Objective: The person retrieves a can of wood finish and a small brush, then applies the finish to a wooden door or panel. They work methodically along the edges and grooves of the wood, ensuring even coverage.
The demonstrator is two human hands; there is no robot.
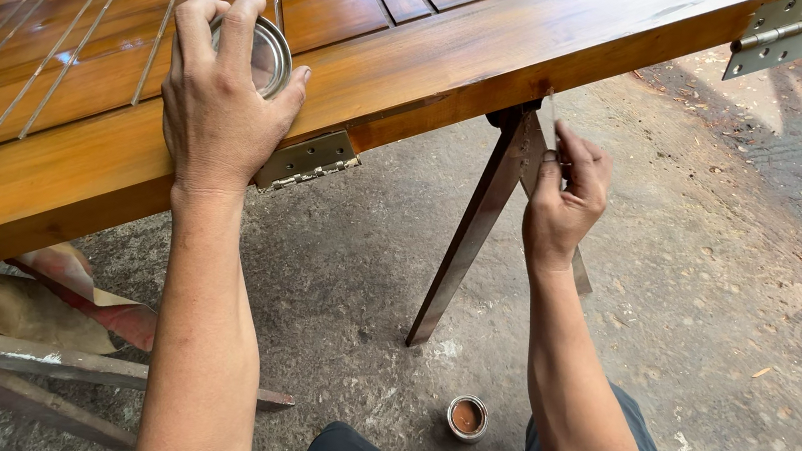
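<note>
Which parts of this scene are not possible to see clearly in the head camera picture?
- Inside of the small tin: the left hand covers most of it.
- Tip of the thin brush in the right hand: too small to tell its state.
- Far side of the wooden door: cut off by the top edge.
- Upper hinge: partly cut by the top edge.
- Second tin on the ground: contents too small to identify.

This looks like a woodworking workshop, perhaps partly outdoors; a varnished wooden door (362, 40) with metal hinges (308, 160) lies flat on a metal trestle (475, 234); the floor (735, 294) is rough, dusty concrete; scrap metal pieces (37, 325) lie below; a small open tin (467, 416) stands on the floor.
</note>
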